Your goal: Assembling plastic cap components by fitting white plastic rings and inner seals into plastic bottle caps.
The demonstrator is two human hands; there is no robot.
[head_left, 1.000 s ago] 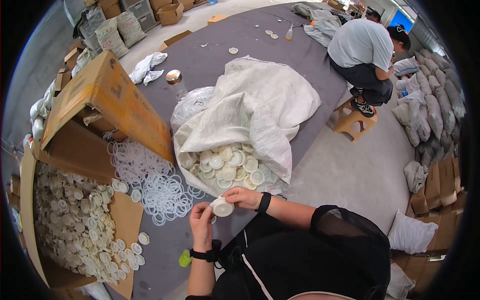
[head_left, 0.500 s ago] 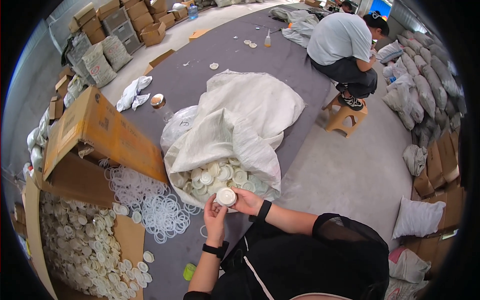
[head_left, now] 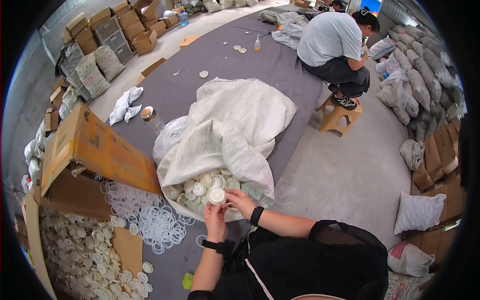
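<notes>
Between my two hands is a white round plastic lid (head_left: pixel 217 195), its flat face turned up. The fingers of my left hand (head_left: pixel 215 224) grip it from below. At its right edge, the bent fingers of my right hand (head_left: pixel 241 202) pinch it too. Just beyond them a white woven sack (head_left: pixel 235 112) lies with its mouth towards me. Similar off-white lids (head_left: pixel 199 189) fill that mouth. To the left, clear plastic rings (head_left: pixel 159 225) are heaped on the grey-covered table (head_left: pixel 200 55).
A cardboard box (head_left: pixel 100 145) stands left, with many lids (head_left: pixel 80 255) spilling along its open side. A jar (head_left: pixel 148 114) and a dropper bottle (head_left: pixel 257 43) are farther off. Ahead right, a person (head_left: pixel 334 42) sits on a stool (head_left: pixel 340 118). Filled sacks (head_left: pixel 420 75) line the right wall.
The lid is still in both hands, tilted slightly differently, with my fingers shifted around its edge. The whole view has moved a little, so the surroundings sit farther left.
</notes>
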